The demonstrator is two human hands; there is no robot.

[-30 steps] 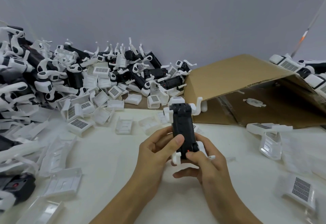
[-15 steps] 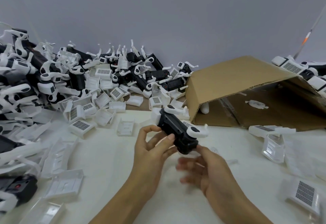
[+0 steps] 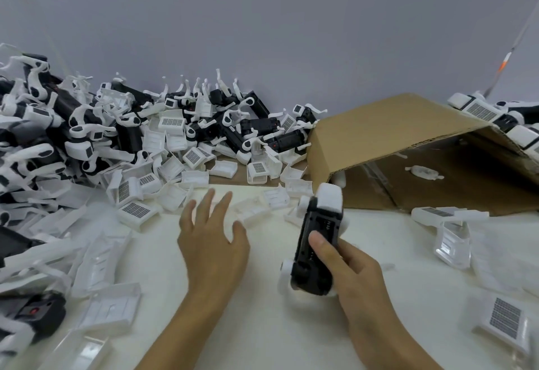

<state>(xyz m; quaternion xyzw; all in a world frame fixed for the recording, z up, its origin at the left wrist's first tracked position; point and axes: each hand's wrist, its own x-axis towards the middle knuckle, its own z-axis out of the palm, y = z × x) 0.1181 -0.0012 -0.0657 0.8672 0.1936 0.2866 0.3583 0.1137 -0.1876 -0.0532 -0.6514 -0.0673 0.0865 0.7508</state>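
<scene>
Right hand is gripping the black unit at 4 o'clock on the worktop, thumb across its open face, probably keeping that side up for a cover. Left hand is hovering mid-worktop, fingers spread wide and holding nothing, aimed at the loose white covers at 12 o'clock, likely to pick one. Pile of units is sitting at 10 o'clock, cardboard box at 2 o'clock.

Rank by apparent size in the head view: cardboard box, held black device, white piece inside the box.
1. Cardboard box.
2. Black device in the right hand, near the camera.
3. White piece, farther off, so the true gap is unsure.
</scene>
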